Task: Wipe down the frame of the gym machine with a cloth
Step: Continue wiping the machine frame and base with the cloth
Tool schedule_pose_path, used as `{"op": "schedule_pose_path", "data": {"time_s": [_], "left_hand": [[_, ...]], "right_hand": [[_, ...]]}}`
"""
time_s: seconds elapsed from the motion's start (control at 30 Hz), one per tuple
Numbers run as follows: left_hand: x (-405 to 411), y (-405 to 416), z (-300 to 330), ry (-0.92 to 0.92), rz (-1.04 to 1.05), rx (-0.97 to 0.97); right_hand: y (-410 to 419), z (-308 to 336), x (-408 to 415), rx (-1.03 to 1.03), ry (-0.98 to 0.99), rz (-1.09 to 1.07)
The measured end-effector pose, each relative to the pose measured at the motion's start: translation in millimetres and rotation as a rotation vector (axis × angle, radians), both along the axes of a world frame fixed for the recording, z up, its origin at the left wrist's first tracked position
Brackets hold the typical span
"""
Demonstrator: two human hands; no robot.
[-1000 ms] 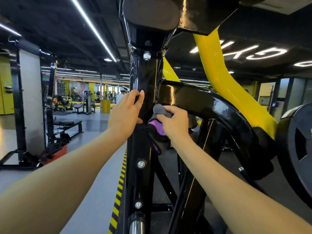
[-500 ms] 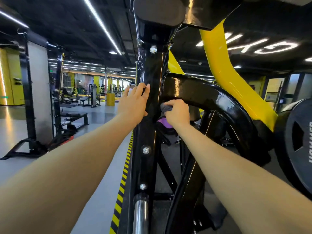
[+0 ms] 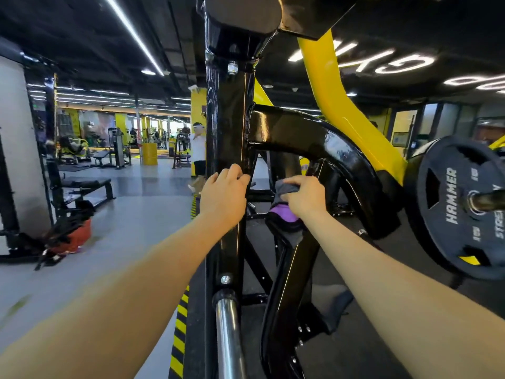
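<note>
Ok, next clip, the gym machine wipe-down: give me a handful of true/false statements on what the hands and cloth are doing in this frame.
1. The right hand grips the cloth. True.
2. The left hand holds a spray bottle. False: it holds nothing loose; its fingers curl round the edge of the black upright post.
3. The cloth is white. False: it is grey and purple.
4. A weight plate marked HAMMER sits on the right. True.
5. The right hand is on the yellow arm. False: it is lower, by the curved black frame tube.
</note>
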State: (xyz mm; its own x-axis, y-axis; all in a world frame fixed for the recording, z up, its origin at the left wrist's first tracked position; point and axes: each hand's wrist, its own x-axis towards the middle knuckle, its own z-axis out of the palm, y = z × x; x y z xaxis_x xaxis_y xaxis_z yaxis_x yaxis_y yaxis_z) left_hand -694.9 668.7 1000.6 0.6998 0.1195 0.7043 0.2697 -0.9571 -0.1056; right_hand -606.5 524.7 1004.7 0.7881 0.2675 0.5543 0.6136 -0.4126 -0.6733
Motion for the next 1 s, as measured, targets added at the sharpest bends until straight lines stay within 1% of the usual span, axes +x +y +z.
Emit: {"op": "schedule_pose_path", "data": {"time_s": [0.07, 0.17, 0.3, 0.37, 0.43, 0.47, 0.5, 0.53, 0.57, 0.67, 0.77, 0.83, 0.9, 0.97, 1.0], "left_hand": [[-4, 1, -8, -0.016, -0.004, -0.075], [-15, 6, -9, -0.01, 0.011, -0.119], [-28, 18, 6, -0.048, 0.047, -0.168], [-30, 24, 13, -0.07, 0.072, -0.185], [-29, 28, 17, -0.076, 0.097, -0.187], [-28, 30, 17, -0.075, 0.112, -0.186], [-26, 33, 17, -0.074, 0.126, -0.183], [-23, 36, 17, -0.077, 0.136, -0.177], [-21, 39, 16, -0.084, 0.142, -0.17], [-15, 49, 11, -0.093, 0.149, -0.142], [-10, 55, 3, -0.1, 0.155, -0.13], [-9, 55, 0, -0.105, 0.159, -0.128], [-9, 54, -2, -0.094, 0.158, -0.12], [-11, 52, -3, -0.088, 0.157, -0.116], [-11, 50, -3, -0.089, 0.156, -0.119]], "right_hand": [[2, -4, -7, 0.029, -0.01, 0.035], [16, 3, -16, 0.085, -0.058, 0.066], [50, 25, -20, 0.266, -0.049, 0.072], [74, 33, -19, 0.456, 0.103, 0.041], [100, 40, -21, 0.647, 0.365, 0.037], [111, 42, -21, 0.687, 0.457, 0.047], [122, 41, -21, 0.693, 0.496, 0.062], [131, 40, -20, 0.677, 0.487, 0.07], [137, 37, -19, 0.644, 0.438, 0.065], [148, 20, -7, 0.55, 0.242, 0.05], [153, 10, 9, 0.57, 0.122, 0.038], [152, 8, 15, 0.614, 0.071, 0.072], [147, 7, 22, 0.66, 0.071, 0.161], [136, 8, 30, 0.721, 0.159, 0.281], [130, 9, 36, 0.765, 0.236, 0.328]]}}
